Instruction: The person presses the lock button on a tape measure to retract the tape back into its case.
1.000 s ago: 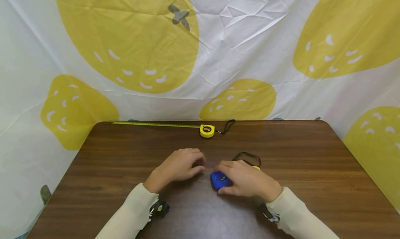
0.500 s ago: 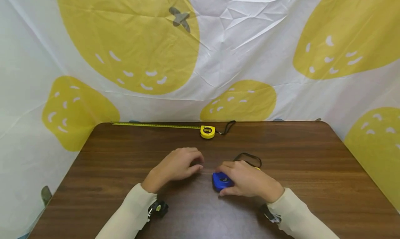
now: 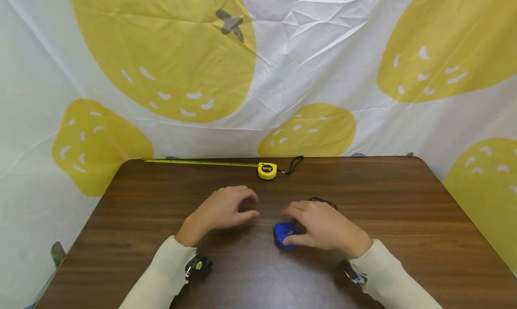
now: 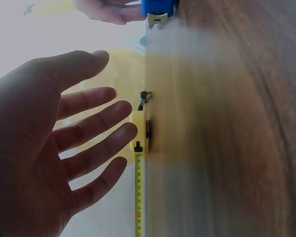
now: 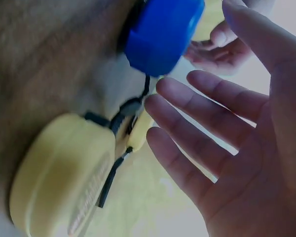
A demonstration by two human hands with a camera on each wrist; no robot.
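Note:
A blue tape measure (image 3: 284, 234) rests on the brown table, with my right hand (image 3: 325, 224) just to its right. In the right wrist view those fingers (image 5: 177, 148) are spread and relaxed, apart from the blue case. A second, yellow tape measure (image 5: 64, 173) with a black strap stands near that hand; in the head view the hand hides its case. My left hand (image 3: 221, 209) hovers left of the blue case, fingers loosely curved, holding nothing. By the table's back edge lies another yellow tape measure (image 3: 267, 170), its blade (image 3: 202, 163) pulled out leftward.
The wooden table (image 3: 404, 201) has rounded back corners. Directly behind it hangs a white cloth (image 3: 226, 136) with large yellow fruit prints, which also covers both sides. A black wrist strap (image 3: 294, 164) trails right from the far tape measure.
My right hand has loosened from the blue tape measure and lifted slightly, its fingers blurred. The left hand has drawn a little to the left and opened wider. The blue tape measure stays put.

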